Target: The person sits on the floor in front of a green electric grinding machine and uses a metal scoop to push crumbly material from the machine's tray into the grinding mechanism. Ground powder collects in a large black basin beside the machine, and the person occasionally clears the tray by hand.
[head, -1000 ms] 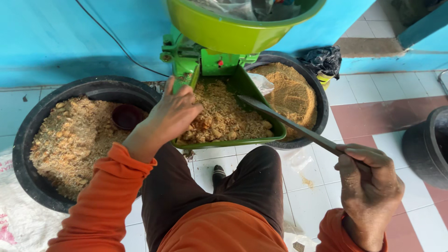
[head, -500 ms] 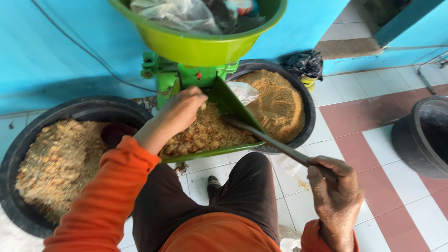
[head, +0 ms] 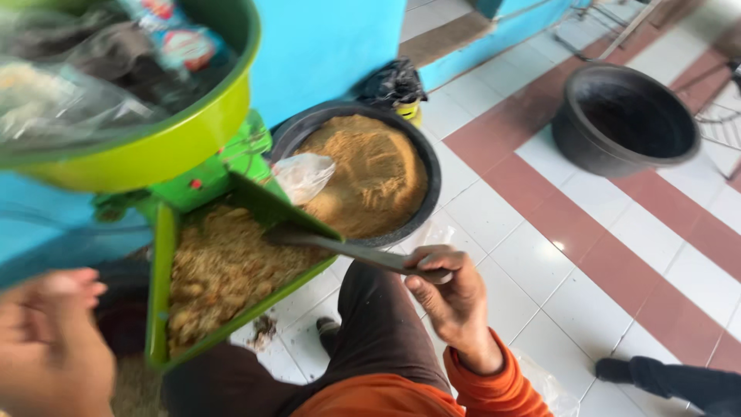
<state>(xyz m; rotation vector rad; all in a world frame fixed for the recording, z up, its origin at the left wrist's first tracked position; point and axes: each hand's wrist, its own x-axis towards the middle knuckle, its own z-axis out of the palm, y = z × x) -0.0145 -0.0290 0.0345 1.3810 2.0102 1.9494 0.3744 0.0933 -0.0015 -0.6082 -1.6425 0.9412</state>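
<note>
Here my right hand (head: pixel 451 297) grips a metal scraper (head: pixel 347 249), its tip in the green tray (head: pixel 160 293). My left hand (head: pixel 50 347) is blurred; I cannot tell its grip. The tray holds plenty of coarse mash (head: pixel 224 266), while the tub (head: pixel 363 174) beside it is nearly full of fine meal, so much remains.
</note>
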